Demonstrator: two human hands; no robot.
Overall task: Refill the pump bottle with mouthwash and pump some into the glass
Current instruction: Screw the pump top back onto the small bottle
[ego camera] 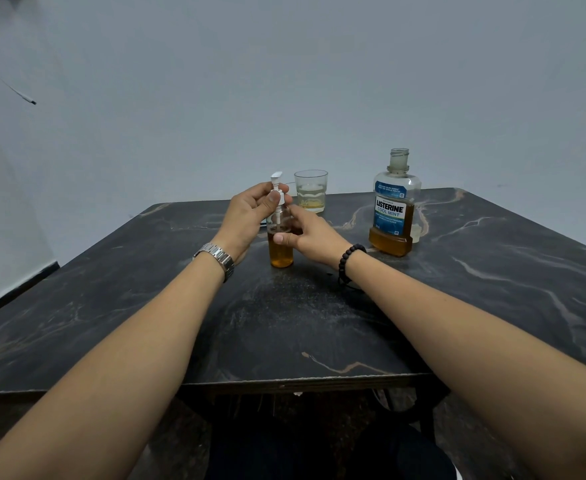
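Note:
A small clear pump bottle (280, 252) holding amber liquid stands upright on the dark marble table (284, 317). My left hand (250, 216) grips its white pump head (277, 188) at the bottle's neck. My right hand (310, 235) wraps the bottle's upper body, thumb across the front. Behind them stands a clear glass (311, 190) with a little pale liquid at the bottom. At the right stands the Listerine mouthwash bottle (392, 206), its cap off, about a third full of amber liquid.
A grey wall rises just behind the table's far edge. A small clear object (416, 233) lies behind the mouthwash bottle's base. The table's front edge (284, 381) is near my body, with dark legs below.

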